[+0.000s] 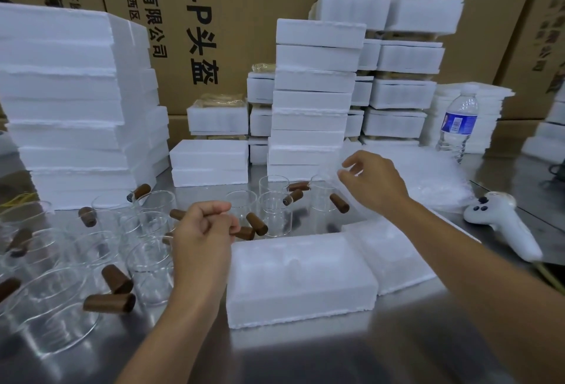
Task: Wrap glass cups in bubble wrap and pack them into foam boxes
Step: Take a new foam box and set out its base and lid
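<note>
Plainly, our left hand (201, 230) hung over the glass cups (146, 230) with its fingers curled into a loose fist, and we could see nothing held in it. Our right hand (376, 182) reached further back, thumb and forefinger pinching the edge of a thin clear bubble wrap sheet (328, 166), which was raised above the rear cups; the sheet was blurred, so its outline was hard to follow. The cups, each with a brown handle (110, 302), stood crowded on the left and middle of the metal table (397, 337), some upright and some tilted. Directly before us lay a white foam box (302, 276), with a second foam piece (394, 255) touching its right side. A heap of bubble wrap (434, 182) sat beyond our right wrist, near a white controller (501, 224) and a water bottle (458, 120). Foam stacks (312, 99) rose behind, against cardboard cartons (244, 1).
</note>
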`<action>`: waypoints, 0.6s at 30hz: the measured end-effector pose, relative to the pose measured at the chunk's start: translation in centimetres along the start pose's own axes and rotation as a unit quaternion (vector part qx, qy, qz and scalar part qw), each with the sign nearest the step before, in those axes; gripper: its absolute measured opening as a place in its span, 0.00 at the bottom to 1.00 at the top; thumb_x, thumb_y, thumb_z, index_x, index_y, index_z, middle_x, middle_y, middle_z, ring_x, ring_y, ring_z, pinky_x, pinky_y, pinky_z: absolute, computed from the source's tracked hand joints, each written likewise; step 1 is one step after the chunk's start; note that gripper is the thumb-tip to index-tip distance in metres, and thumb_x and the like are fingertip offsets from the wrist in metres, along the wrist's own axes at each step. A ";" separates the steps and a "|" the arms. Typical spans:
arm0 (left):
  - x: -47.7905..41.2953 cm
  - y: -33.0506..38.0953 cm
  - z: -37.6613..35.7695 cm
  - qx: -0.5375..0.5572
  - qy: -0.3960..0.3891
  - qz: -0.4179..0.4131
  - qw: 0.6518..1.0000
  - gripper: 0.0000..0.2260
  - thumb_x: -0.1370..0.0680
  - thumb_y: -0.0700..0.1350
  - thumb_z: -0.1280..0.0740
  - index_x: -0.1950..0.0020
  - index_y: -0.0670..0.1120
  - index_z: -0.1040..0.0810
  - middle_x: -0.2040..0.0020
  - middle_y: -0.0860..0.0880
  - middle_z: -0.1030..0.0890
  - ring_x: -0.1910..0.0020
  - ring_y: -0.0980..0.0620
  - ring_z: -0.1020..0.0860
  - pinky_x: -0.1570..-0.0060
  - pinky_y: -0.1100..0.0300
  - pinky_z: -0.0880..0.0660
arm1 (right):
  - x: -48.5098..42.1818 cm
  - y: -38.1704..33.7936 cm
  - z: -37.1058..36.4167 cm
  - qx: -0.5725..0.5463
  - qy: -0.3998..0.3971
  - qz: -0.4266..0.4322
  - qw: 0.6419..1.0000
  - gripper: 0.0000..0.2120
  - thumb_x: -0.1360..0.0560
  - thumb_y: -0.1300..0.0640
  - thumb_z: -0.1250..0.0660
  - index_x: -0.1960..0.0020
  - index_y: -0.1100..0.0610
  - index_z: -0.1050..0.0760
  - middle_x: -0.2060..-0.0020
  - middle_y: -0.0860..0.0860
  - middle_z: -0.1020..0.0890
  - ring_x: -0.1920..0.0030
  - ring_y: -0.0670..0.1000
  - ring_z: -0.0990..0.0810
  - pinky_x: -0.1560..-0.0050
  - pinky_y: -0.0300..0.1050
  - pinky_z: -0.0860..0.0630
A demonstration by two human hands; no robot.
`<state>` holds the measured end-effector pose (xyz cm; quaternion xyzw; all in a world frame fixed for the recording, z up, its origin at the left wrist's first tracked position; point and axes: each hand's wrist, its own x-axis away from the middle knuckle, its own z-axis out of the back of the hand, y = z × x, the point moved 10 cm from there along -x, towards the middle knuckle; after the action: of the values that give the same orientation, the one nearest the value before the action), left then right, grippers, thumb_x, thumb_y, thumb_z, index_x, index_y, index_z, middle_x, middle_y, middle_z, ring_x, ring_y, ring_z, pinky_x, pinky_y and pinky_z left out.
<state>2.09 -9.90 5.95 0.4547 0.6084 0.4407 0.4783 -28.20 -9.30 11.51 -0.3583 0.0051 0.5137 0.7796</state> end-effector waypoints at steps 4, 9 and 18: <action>0.0 -0.1 -0.2 0.023 -0.012 0.007 1.000 0.10 0.22 0.33 0.39 0.56 0.47 0.24 0.64 0.47 0.21 0.64 0.53 0.20 0.62 0.65 0.25 | -1.1 2.5 -2.7 0.062 -0.032 -0.060 0.996 0.23 0.27 0.42 0.33 0.38 0.53 0.29 0.44 0.51 0.22 0.46 0.53 0.24 0.52 0.45 0.30; 0.1 -0.1 -0.5 0.022 -0.024 -0.002 0.999 0.09 0.22 0.33 0.39 0.55 0.45 0.24 0.64 0.48 0.20 0.69 0.58 0.20 0.64 0.65 0.23 | -1.6 4.3 -3.5 0.028 -0.009 -0.109 0.994 0.21 0.29 0.42 0.31 0.40 0.51 0.27 0.48 0.51 0.21 0.51 0.53 0.24 0.54 0.45 0.30; 0.0 -0.4 -0.5 0.011 -0.032 -0.004 0.999 0.08 0.22 0.34 0.38 0.54 0.45 0.23 0.70 0.53 0.20 0.68 0.56 0.20 0.65 0.65 0.23 | -2.2 3.5 -1.3 0.043 0.070 -0.079 0.993 0.07 0.22 0.56 0.38 0.50 0.55 0.20 0.52 0.54 0.18 0.57 0.54 0.24 0.58 0.45 0.29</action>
<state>1.56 -9.99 5.62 0.4708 0.5996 0.4175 0.4945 -31.64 -11.04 9.45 -0.3589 0.0536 0.4237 0.8300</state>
